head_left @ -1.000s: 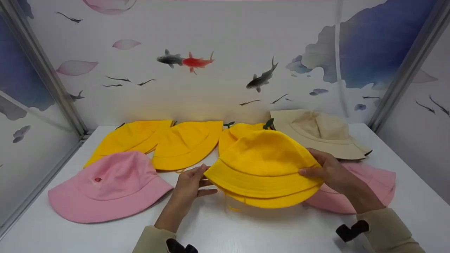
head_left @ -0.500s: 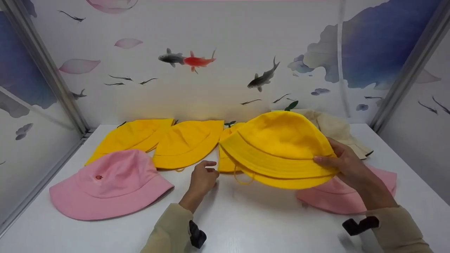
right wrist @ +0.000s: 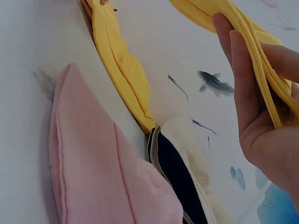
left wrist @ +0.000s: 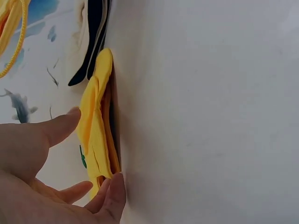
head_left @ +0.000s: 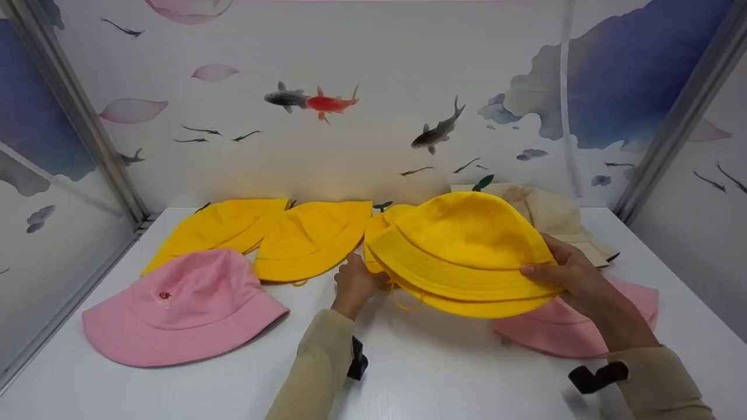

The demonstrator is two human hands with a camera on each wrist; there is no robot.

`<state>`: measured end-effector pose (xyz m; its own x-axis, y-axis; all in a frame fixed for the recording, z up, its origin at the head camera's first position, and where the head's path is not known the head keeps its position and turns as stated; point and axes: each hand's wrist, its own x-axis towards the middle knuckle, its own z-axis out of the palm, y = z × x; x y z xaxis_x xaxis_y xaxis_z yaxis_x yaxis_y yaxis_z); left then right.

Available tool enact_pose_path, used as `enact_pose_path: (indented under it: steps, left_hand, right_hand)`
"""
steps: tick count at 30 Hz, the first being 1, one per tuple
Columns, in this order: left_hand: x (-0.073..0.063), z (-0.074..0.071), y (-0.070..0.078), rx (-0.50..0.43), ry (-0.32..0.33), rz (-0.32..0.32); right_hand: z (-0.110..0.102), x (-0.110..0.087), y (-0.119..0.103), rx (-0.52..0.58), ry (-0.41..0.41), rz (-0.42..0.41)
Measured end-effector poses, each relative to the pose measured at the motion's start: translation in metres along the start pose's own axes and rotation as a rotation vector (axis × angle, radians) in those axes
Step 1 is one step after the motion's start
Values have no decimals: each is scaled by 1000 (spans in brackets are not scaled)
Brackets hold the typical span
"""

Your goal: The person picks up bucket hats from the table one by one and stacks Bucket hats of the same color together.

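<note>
White table [head_left: 432, 379] | right hand [head_left: 578, 277] pinches raised yellow hat [head_left: 467, 239] | left hand [head_left: 357, 283], thumb and fingers apart, at flat yellow hat [left wrist: 96, 133]

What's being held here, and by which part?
Right hand: the raised yellow hat, by its brim, right end. Left hand: can't tell whether it's gripping.

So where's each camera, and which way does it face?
Head: on the head, facing forward and down at the table and wall; left hand, right hand and sleeves show.
Left wrist: worn there, facing the lower yellow hat; the left hand shows.
Right wrist: worn there, facing the pink hat and wall; the right hand shows, gripping the raised yellow hat, plus a left fingertip.
Both wrist views share the cream hat and lower yellow hat.
</note>
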<state>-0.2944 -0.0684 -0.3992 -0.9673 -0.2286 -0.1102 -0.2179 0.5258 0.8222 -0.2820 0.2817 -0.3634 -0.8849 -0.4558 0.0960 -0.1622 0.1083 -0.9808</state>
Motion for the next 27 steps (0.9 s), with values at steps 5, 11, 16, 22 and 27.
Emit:
enact_pose_path:
  steps: [5,11,16,22,27]
  left_hand:
    - [0,7,-1,84,33,22]
    - [2,5,-1,90,-34,49]
    - [10,-9,-3,-156,-162,-31]
    - [24,-28,-11,-418,-186,-167]
    - [27,-38,-27,-731,-270,-242]
  right_hand:
    - [2,1,4,8,-1,37]
    - [3,1,4,3,14,50]
    - [3,1,2,-10,39,67]
    - [2,1,2,-25,57,65]
    - [2,1,3,-20,70,80]
